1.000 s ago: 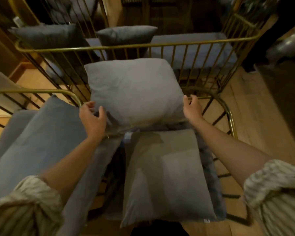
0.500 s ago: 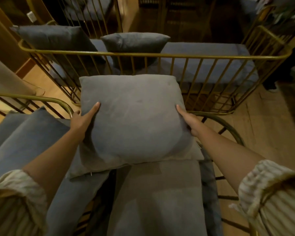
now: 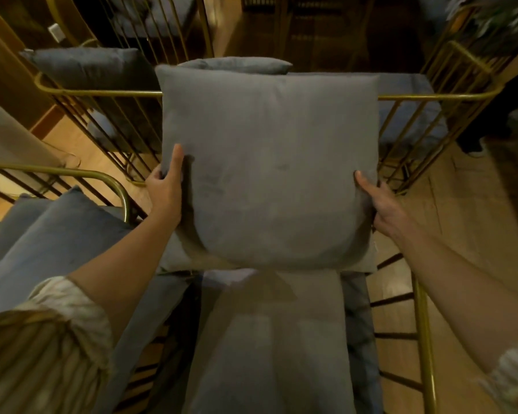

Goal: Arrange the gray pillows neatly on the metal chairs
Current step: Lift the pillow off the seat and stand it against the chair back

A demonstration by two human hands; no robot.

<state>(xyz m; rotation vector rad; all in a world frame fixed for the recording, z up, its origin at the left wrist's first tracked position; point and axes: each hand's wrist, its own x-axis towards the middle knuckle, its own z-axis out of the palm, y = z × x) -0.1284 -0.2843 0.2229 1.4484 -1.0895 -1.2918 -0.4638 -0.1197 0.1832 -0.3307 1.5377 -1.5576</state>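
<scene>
A square gray pillow (image 3: pixel 269 168) stands upright in the middle of the view, held by its two sides. My left hand (image 3: pixel 166 186) grips its left edge and my right hand (image 3: pixel 382 204) grips its right edge. Below it a second gray pillow (image 3: pixel 269 339) lies flat on the seat of the gold metal chair (image 3: pixel 425 339) in front of me. Another gray pillow (image 3: pixel 57 234) leans on the chair at my left. Behind the gold rail (image 3: pixel 431 97), two more pillows, a dark one (image 3: pixel 90 70) and one partly hidden (image 3: pixel 237 65), rest on a far bench.
A gold barred bench frame (image 3: pixel 102 94) with a gray seat cushion (image 3: pixel 407 115) stands across the back. The left chair's gold armrest (image 3: pixel 96 176) curves near my left hand. Wooden floor (image 3: pixel 461 219) lies to the right. Dark furniture fills the far background.
Both hands have lifted the square pillow from leaning on the chair back and raised it upright, higher and closer to me. It now hides part of the rail behind it.
</scene>
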